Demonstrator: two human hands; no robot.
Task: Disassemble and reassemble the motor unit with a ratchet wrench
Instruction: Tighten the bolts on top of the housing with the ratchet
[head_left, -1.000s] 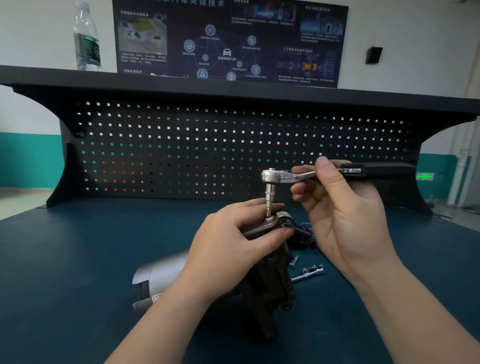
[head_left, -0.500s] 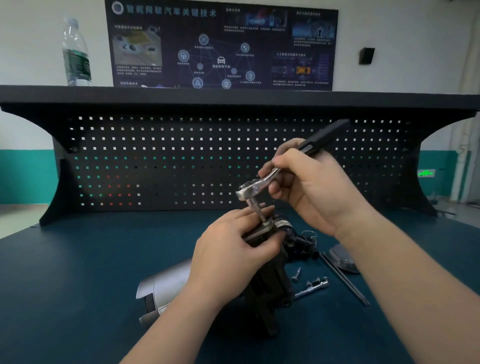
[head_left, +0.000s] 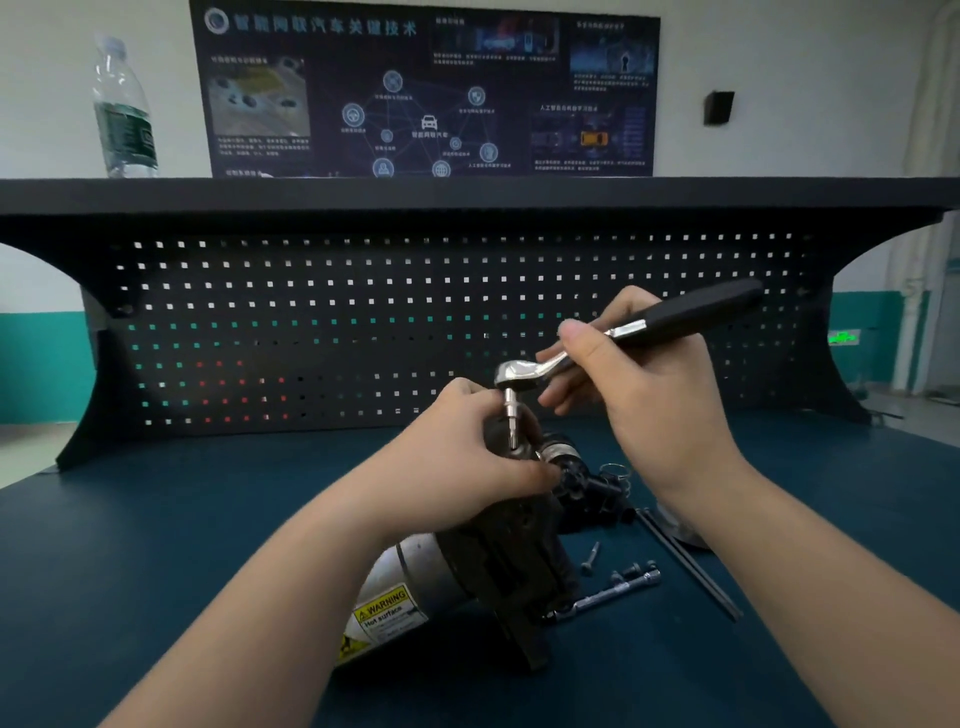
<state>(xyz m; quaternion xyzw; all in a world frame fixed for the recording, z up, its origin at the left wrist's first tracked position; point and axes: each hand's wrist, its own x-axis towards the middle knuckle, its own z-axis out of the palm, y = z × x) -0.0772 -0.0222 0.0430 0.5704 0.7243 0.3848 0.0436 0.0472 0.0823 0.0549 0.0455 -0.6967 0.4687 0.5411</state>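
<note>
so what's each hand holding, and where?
Right hand: ratchet wrench, by its shank near the head. Left hand: motor unit, at its top end.

Silver cylindrical motor unit with dark cast housing (head_left: 415, 587), lying on its side, yellow warning label up. Chrome ratchet wrench with black handle (head_left: 623, 332), bit vertical, seated atop the housing.

**Wrench set on the motor's top**

I see my left hand (head_left: 457, 467) wrapped around the upper end of the motor (head_left: 415, 587), which lies on the blue bench (head_left: 156, 597). My right hand (head_left: 649, 395) grips the ratchet wrench (head_left: 623, 332) by its shaft, black handle pointing up and right, bit standing upright on the motor's top. Loose bolts (head_left: 589, 558), an extension bar (head_left: 608, 597) and a thin rod (head_left: 691, 566) lie just right of the motor.
</note>
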